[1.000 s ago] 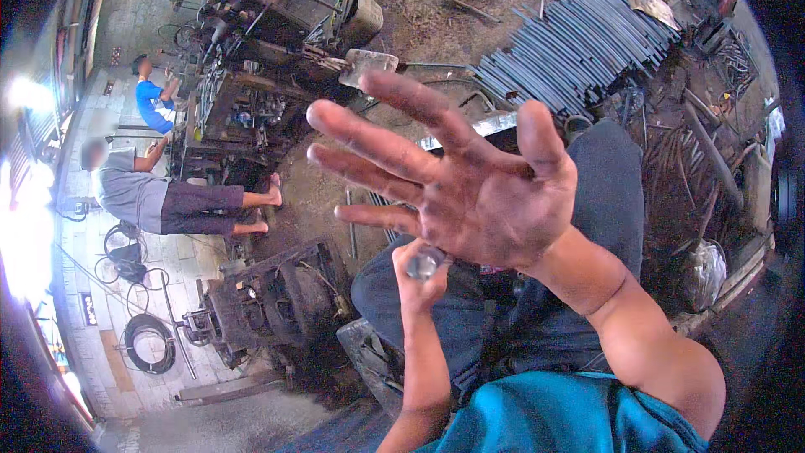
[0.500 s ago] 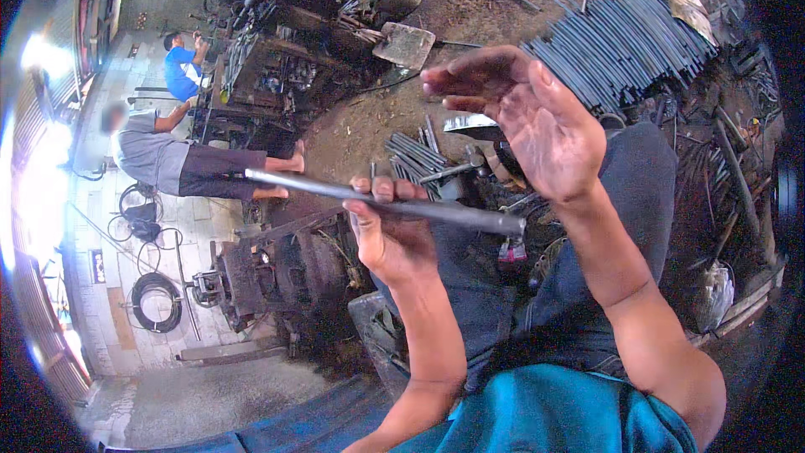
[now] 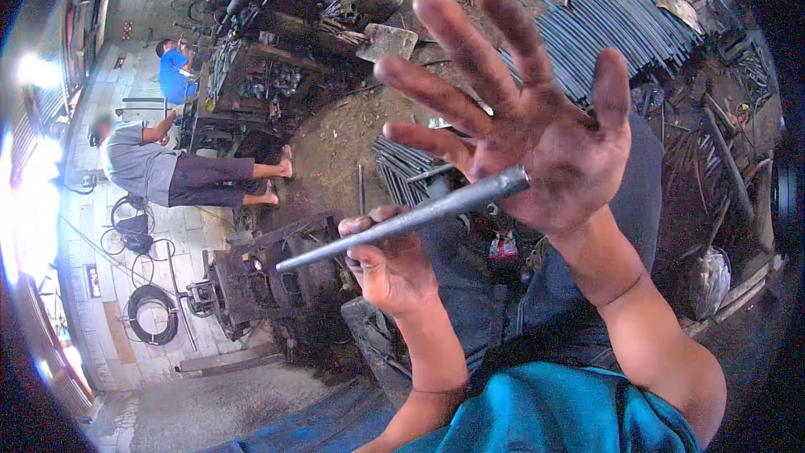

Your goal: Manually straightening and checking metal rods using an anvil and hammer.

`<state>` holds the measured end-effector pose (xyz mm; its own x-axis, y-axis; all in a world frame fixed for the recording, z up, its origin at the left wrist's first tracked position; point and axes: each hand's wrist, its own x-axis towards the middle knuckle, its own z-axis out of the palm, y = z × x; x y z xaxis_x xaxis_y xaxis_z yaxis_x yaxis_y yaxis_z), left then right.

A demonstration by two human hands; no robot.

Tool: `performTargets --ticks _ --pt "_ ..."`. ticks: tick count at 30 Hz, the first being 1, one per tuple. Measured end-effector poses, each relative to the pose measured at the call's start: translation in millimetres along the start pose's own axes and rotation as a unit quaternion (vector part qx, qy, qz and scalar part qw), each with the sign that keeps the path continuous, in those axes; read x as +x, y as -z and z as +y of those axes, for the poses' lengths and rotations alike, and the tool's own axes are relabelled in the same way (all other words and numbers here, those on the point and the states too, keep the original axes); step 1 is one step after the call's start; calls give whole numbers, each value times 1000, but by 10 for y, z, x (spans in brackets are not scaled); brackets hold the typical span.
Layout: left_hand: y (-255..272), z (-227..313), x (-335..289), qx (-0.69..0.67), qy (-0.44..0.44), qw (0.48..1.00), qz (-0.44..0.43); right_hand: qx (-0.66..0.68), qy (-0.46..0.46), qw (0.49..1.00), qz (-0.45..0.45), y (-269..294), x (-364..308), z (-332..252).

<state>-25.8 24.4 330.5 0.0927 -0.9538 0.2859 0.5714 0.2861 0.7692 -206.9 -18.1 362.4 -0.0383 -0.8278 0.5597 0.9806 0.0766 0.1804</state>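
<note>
A grey tapered metal rod [image 3: 436, 211] is gripped between the thumb and fingers of my left hand [image 3: 387, 264]. Its narrow end points to the left, and its thicker blunt end rises to the right, in front of my other palm. My right hand [image 3: 545, 147] is raised with palm showing and all fingers spread, holding nothing. Dark smudges cover that palm and its fingers. Whether the rod's thick end touches the palm cannot be made out. Beyond the rod, a smaller bundle of metal rods [image 3: 401, 169] lies on the ground.
A large pile of dark rods [image 3: 616, 29] lies at the far right. A clear plastic bag [image 3: 711, 283] sits at the right. Two people, one in a grey shirt [image 3: 138, 159] and one in blue [image 3: 173, 75], are by a cluttered bench [image 3: 268, 50]. A coiled black hose [image 3: 153, 315] lies left.
My right hand has opened wide, its fingers spreading. The rod in my left hand has tilted: its narrow left end is lower and its thick right end higher.
</note>
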Motion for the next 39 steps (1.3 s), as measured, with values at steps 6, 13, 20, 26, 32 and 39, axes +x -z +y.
performTargets --ticks 6,13,20,26,32,39 --pt "-18 -40 -137 -80 40 995 39 -24 -3 999 -20 -6 -7 -9" --pt "88 -4 -129 -90 75 992 39 -57 -11 997 -51 16 -7 -2" --pt "83 80 -112 -64 52 996 -17 -84 -21 993 -83 26 -16 -2" --pt "170 27 -133 -96 103 990 30 -84 -34 989 -113 72 -33 63" --pt "242 -165 -161 -239 199 950 39 -26 -56 983 -172 67 -56 210" --pt "218 -290 -289 -181 302 934 67 -5 -42 973 -227 174 -91 422"
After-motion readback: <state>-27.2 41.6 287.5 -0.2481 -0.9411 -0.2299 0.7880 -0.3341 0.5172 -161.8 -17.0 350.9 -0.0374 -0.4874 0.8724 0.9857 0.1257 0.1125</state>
